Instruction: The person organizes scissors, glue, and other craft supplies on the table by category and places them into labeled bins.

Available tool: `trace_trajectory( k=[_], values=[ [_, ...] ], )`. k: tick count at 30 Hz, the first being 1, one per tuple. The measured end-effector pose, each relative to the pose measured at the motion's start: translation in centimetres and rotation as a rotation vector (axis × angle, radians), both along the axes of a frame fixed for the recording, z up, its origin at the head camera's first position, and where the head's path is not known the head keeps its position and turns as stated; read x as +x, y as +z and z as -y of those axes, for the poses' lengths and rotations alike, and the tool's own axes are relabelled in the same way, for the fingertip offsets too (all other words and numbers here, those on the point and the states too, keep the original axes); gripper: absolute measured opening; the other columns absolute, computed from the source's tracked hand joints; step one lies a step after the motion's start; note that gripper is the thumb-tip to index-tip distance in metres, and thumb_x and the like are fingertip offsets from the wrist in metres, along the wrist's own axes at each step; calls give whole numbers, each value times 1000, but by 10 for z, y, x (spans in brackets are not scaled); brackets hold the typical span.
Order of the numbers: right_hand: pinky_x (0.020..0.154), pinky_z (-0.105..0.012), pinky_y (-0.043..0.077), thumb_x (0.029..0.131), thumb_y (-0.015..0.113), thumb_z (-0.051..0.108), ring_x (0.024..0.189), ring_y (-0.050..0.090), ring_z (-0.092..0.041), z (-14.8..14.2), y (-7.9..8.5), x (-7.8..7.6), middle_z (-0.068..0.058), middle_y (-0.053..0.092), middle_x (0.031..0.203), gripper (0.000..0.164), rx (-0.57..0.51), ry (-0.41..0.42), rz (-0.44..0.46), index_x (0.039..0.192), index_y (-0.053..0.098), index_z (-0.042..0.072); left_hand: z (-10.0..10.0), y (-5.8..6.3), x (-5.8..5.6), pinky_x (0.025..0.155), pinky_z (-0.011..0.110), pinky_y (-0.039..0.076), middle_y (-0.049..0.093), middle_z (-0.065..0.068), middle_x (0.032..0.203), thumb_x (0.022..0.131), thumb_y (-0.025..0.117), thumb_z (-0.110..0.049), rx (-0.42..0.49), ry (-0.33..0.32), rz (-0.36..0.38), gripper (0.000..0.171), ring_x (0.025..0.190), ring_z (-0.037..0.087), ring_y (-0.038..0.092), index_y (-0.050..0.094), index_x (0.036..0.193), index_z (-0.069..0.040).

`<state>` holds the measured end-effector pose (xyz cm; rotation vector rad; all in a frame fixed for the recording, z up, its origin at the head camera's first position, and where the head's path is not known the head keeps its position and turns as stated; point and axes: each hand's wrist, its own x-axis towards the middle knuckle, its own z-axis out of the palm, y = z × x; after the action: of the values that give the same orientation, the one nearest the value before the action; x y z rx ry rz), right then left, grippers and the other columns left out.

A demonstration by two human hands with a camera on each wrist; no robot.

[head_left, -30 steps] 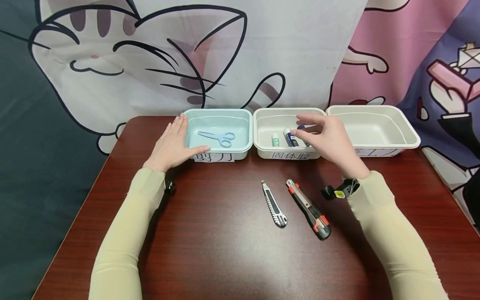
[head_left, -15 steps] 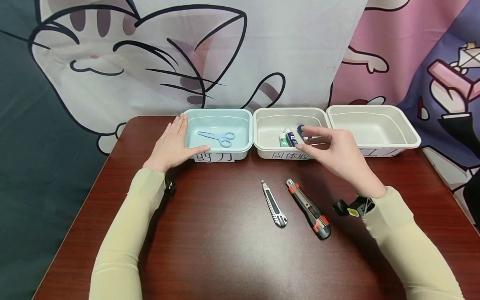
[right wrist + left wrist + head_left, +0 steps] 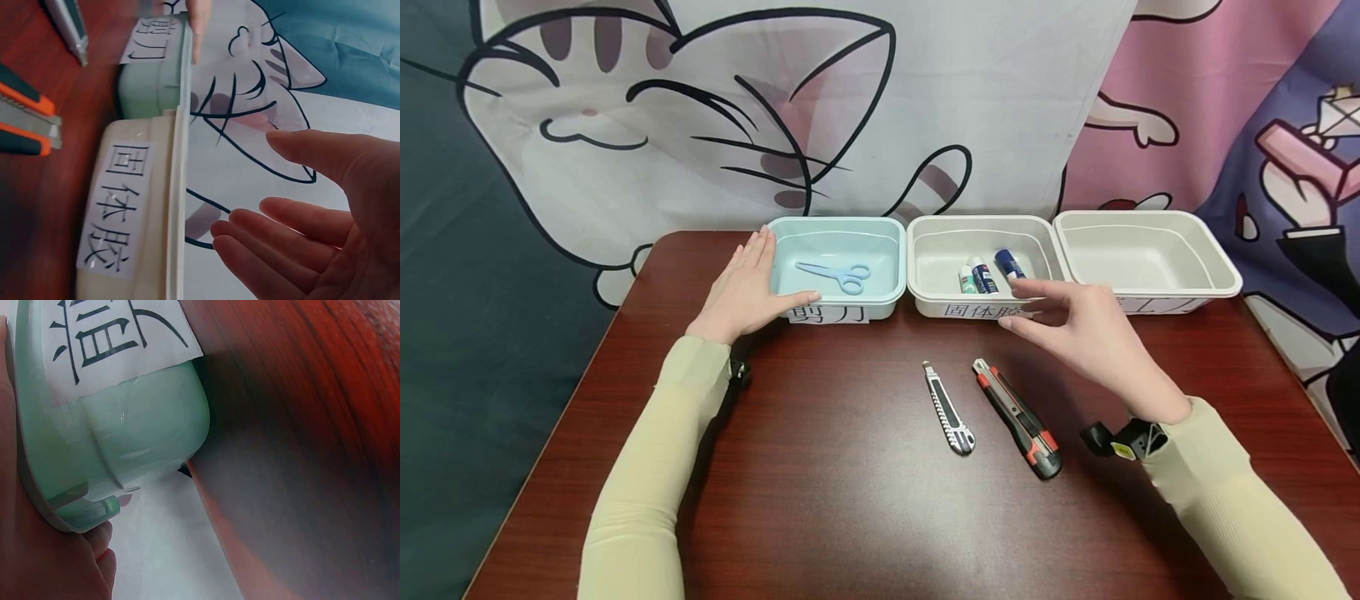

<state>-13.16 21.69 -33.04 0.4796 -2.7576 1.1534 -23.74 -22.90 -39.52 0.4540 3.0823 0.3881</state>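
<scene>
My left hand (image 3: 741, 287) rests along the left rim of a light blue bin (image 3: 889, 287), thumb laid over its front corner. Light blue scissors (image 3: 848, 278) lie inside that bin. In front of the right part of the cream middle bin (image 3: 932, 306) is my right hand (image 3: 1086, 342), its fingers loosely bent and holding nothing. The middle bin holds three glue sticks: a small green-and-white one (image 3: 967, 280), a blue-and-white one (image 3: 983, 276) and a dark blue one (image 3: 1009, 263). Nearer me lie a slim silver-and-black utility knife (image 3: 949, 408) and a larger red-and-black utility knife (image 3: 1017, 419).
A second cream bin (image 3: 1221, 279) stands at the right end of the row. Paper labels with handwritten characters are on the bin fronts, such as the middle bin's label (image 3: 115, 209). Behind the brown table (image 3: 820, 500) hangs a cat-print cloth (image 3: 1000, 100).
My right hand has drawn back from over the middle bin toward me and slightly right, leaving the glue sticks in it. The left hand has stayed in place.
</scene>
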Motion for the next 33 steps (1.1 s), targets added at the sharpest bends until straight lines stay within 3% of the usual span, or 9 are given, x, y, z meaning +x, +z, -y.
trace_trajectory(
  k=[3,10,15,25,33],
  values=[
    [80,-18,51,86,85,29,92,74,-16,-3,-5,5,-3,76,105,45,45,-5,-18,126,74,12,0,0,0,124,39,-1,1,17,169,82,48,-88,2,1,-2,128,155,27,0,3,160,3],
    [87,-40,50,83,87,35,106,68,-22,-9,-22,14,-3,74,115,51,140,26,-63,126,74,11,-1,2,1,124,39,0,3,18,168,82,48,-88,2,1,-3,128,155,28,2,3,160,3],
    [83,-45,56,84,86,35,100,71,-22,-8,-36,22,-6,73,115,53,138,72,8,128,72,10,-1,2,1,124,39,-1,1,17,168,83,48,-87,1,2,1,127,155,26,-1,3,160,3],
    [80,-45,60,81,89,33,92,74,-21,-1,-55,29,-10,74,113,59,166,109,144,128,69,3,0,2,1,124,39,-1,0,16,169,83,48,-87,3,0,-1,127,155,28,1,3,160,3],
    [77,-40,58,75,92,29,84,71,-11,0,-63,33,1,75,99,63,193,121,188,128,69,5,-1,2,2,124,40,0,-1,15,169,83,48,-87,6,0,5,127,155,29,1,3,160,3]
  ],
)
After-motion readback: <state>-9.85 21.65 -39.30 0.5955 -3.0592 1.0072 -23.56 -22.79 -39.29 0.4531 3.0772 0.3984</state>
